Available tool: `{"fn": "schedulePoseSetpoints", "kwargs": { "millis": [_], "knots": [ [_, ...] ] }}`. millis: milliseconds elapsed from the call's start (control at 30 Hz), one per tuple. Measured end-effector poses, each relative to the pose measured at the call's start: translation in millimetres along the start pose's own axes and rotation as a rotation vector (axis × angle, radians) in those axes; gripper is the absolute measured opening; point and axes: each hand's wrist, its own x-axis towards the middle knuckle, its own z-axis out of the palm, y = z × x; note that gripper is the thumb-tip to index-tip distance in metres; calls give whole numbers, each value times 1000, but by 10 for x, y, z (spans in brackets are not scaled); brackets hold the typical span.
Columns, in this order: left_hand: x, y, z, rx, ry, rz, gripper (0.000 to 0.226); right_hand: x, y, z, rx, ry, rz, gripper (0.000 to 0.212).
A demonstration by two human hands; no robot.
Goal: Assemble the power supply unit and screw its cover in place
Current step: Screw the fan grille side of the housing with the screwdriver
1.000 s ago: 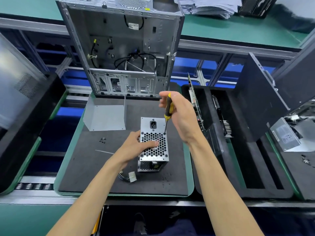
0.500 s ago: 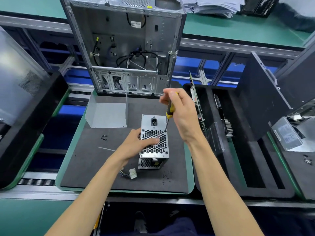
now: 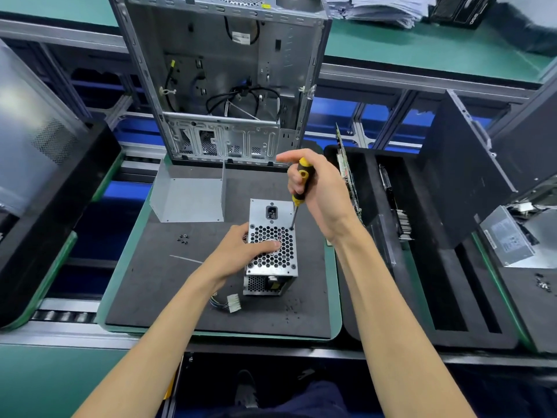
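Note:
A silver power supply unit point(image 3: 272, 260) stands on the black foam mat point(image 3: 156, 285), its honeycomb grille and power socket facing up. My left hand point(image 3: 241, 251) grips its left edge, the thumb lying across the grille. My right hand point(image 3: 319, 188) holds a yellow-and-black screwdriver point(image 3: 300, 188) upright, its tip set in a screw at the grille's upper right corner. A white connector point(image 3: 233, 302) on coloured wires trails from the unit's near left side.
A bent grey metal cover point(image 3: 187, 197) lies at the mat's back left, a few loose black screws point(image 3: 182, 239) near it. An open computer case point(image 3: 223, 79) stands behind. Black foam trays point(image 3: 422, 267) with circuit boards sit to the right, another power supply point(image 3: 509, 239) at far right.
My right hand has shifted its hold on the screwdriver handle, with the forefinger now stretched out over the top. The tip stays on the same screw, and my left hand keeps its hold.

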Motion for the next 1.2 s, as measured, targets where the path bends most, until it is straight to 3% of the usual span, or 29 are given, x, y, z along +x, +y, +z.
{"fn": "schedulePoseSetpoints", "kwargs": {
  "millis": [100, 200, 400, 767, 967, 1067, 1133, 1200],
  "knots": [
    [-11, 22, 12, 9, 5, 12, 25, 59, -73, -48, -33, -169, 87, 47],
    [3, -2, 8, 1, 10, 2, 24, 83, -114, -59, -54, -214, 135, 53],
    [-24, 12, 22, 9, 24, 0, 27, 67, -108, -27, -99, -237, 107, 31],
    [-9, -36, 17, -3, 37, -12, 30, -181, 144, -36, -101, 79, -125, 20],
    [-25, -86, 42, -1, 83, -11, 40, -294, 173, 15, -114, 151, -197, 20],
    [-49, -136, 64, 86, 170, -50, 61, -340, 76, -8, 133, 275, -217, 22],
    [-82, -168, 47, 115, 221, -48, 54, -370, -23, -96, 339, 355, -239, 26],
    [-112, -199, -25, 34, 282, -40, 40, -424, -64, -194, 274, 442, -215, 31]
  ]
}}
